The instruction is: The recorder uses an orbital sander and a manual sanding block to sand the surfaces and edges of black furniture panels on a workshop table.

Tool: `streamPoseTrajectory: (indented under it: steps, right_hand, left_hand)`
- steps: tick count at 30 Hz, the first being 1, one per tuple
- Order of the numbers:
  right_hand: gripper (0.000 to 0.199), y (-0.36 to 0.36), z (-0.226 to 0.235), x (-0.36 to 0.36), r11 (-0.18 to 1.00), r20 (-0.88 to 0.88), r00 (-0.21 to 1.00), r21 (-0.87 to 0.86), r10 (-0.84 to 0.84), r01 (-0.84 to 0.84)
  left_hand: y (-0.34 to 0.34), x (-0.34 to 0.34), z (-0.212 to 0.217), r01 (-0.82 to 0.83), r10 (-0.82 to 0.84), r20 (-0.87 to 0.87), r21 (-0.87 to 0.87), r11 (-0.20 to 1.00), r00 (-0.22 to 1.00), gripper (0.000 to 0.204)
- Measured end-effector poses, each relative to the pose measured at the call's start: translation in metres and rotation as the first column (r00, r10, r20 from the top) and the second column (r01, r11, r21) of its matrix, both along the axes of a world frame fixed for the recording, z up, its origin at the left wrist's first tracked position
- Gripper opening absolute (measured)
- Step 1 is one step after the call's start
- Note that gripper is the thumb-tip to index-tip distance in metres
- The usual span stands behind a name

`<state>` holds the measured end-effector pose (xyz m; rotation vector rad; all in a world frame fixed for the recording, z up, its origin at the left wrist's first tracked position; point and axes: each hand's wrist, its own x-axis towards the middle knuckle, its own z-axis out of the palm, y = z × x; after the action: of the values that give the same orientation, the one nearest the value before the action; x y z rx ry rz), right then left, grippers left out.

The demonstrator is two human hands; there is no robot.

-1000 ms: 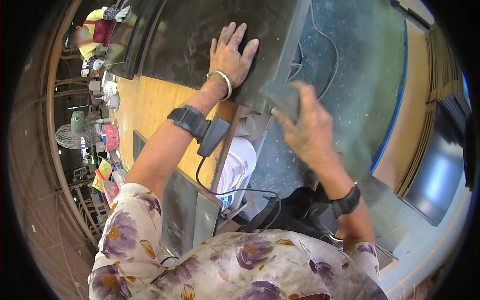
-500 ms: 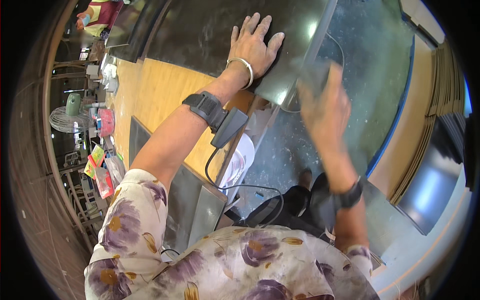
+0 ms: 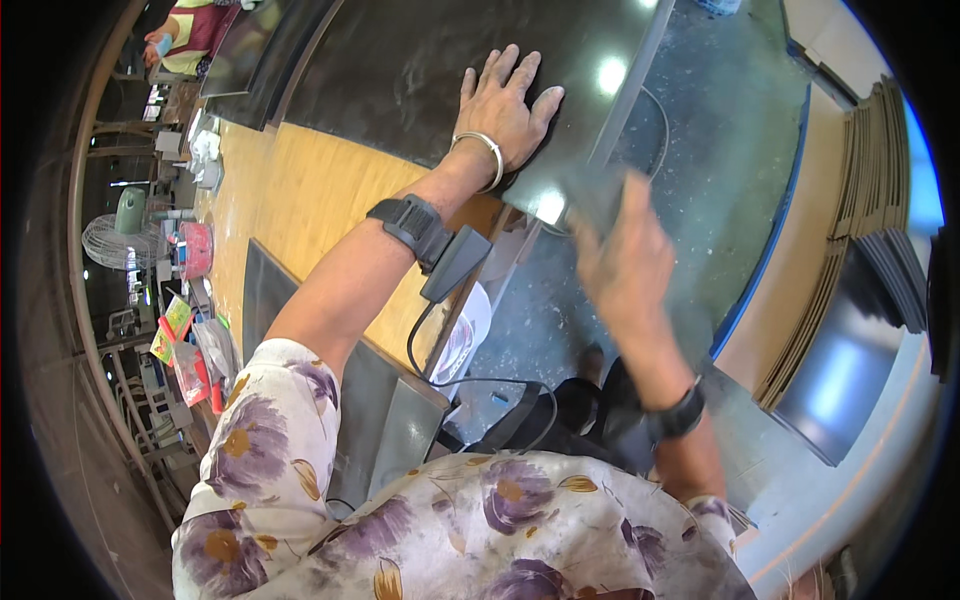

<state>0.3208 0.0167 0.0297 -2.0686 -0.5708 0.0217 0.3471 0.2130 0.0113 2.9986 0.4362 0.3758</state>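
Left hand [image 3: 505, 105] lies flat, fingers spread wide, palm pressed on the dark glossy panel [image 3: 400, 70], near that panel's right-hand edge. It grips nothing, just pins the sheet down. Right hand [image 3: 625, 260] is motion-blurred just off the panel's lower right corner, closed on a small grey block [image 3: 590, 195] (sanding pad or sponge, cannot tell which) that touches the corner edge.

Change since the earlier frames: the left hand has slid further up the panel and closer to its edge, and the right hand with the block has shifted along the same edge, blurrier now than a second ago. Read: the rubbing stroke along the panel edge is in progress, with the left hand re-planted to steady the sheet.

Pose: left forearm runs from lower left straight up to the panel, wrist extended, a silver bangle [image 3: 480, 150] at the wrist and a black strap device [image 3: 415, 225] with a cable lower on the forearm. Right forearm comes up from below the panel, black wristband [image 3: 680, 412] on it, wrist bent toward the panel corner.

Outward from the panel: yellow wooden bench top [image 3: 290, 200] below-left of it, grey speckled floor [image 3: 720, 130] to its right, stacked brown boards [image 3: 860, 230] far right of it, a fan [image 3: 115, 240] far left, another person in a bright vest [image 3: 185, 30] beyond its upper left.
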Motion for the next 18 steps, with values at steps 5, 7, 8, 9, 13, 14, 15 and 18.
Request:
streamPoseTrajectory:
  steps: [5,7,8,9,13,14,15,18]
  right_hand:
    - [0.054,0.003,-0.006,0.02,0.993,0.061,0.998,0.113,0.025,-0.031]
    - [0.049,0.013,-0.004,0.068,0.986,0.166,0.974,0.098,-0.152,0.137]
    - [0.049,0.014,-0.004,0.083,0.985,0.161,0.975,0.097,-0.154,0.14]
    - [0.048,0.013,-0.006,0.088,0.986,0.137,0.978,0.068,-0.16,0.152]
    - [0.059,-0.002,-0.033,0.027,0.952,-0.162,0.986,0.292,-0.046,0.092]
    - [0.059,-0.007,-0.044,-0.004,0.934,-0.298,0.955,0.345,0.011,0.097]
    - [0.059,-0.013,-0.057,-0.035,0.918,-0.379,0.926,0.369,0.007,0.144]
    - [0.056,-0.024,-0.083,-0.07,0.859,-0.555,0.825,0.469,0.106,0.205]
  left_hand:
    - [0.003,0.002,0.0,0.027,-0.028,0.02,0.053,0.998,0.999,0.054]
    - [0.004,0.003,0.001,0.029,-0.029,-0.001,0.047,0.998,1.0,0.053]
    - [0.005,0.004,0.002,0.034,-0.034,-0.007,-0.01,0.999,0.999,0.057]
    - [0.005,0.004,0.003,0.042,-0.042,0.003,-0.004,0.999,0.999,0.057]
    - [0.003,0.004,0.005,0.023,-0.023,-0.034,0.02,1.0,0.999,0.054]
    - [0.003,0.005,0.006,0.037,-0.036,-0.023,0.035,0.999,0.999,0.054]
    - [0.003,0.004,0.007,0.024,-0.024,-0.036,0.017,1.0,0.999,0.054]
    - [0.004,0.005,0.009,0.025,-0.024,-0.069,0.01,1.0,0.997,0.054]
